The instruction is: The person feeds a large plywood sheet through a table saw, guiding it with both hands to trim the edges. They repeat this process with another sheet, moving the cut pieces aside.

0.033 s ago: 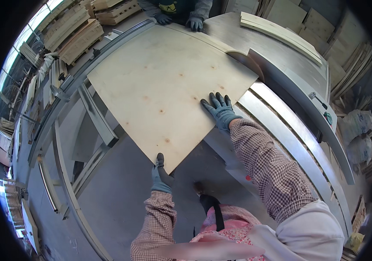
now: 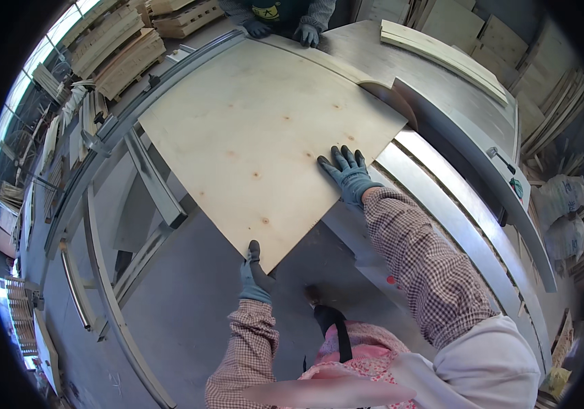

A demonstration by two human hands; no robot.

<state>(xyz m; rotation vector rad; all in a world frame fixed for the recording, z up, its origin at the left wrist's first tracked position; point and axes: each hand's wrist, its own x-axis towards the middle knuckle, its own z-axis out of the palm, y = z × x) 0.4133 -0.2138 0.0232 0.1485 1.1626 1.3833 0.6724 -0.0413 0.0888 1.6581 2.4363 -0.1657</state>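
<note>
A large pale plywood sheet (image 2: 237, 143) with small knots lies across the saw's metal table (image 2: 435, 184). My left hand (image 2: 256, 273), in a blue-grey glove with dark fingertips, grips the sheet's near corner, thumb on top and the other fingers hidden below. Flat on the sheet near its right edge rests my right hand (image 2: 348, 174), gloved alike, fingers spread. Beyond it, a round saw blade (image 2: 391, 101) stands at the sheet's far right edge. A narrow strip of plywood (image 2: 319, 60) lies along the far edge.
Across the table a co-worker's gloved hands (image 2: 307, 34) rest at the sheet's far edge. A long metal fence (image 2: 469, 157) runs down the right side. Pale boards (image 2: 442, 58) lie at the back right. Metal frame rails (image 2: 152, 177) extend left; stacked wood (image 2: 118, 54) stands behind.
</note>
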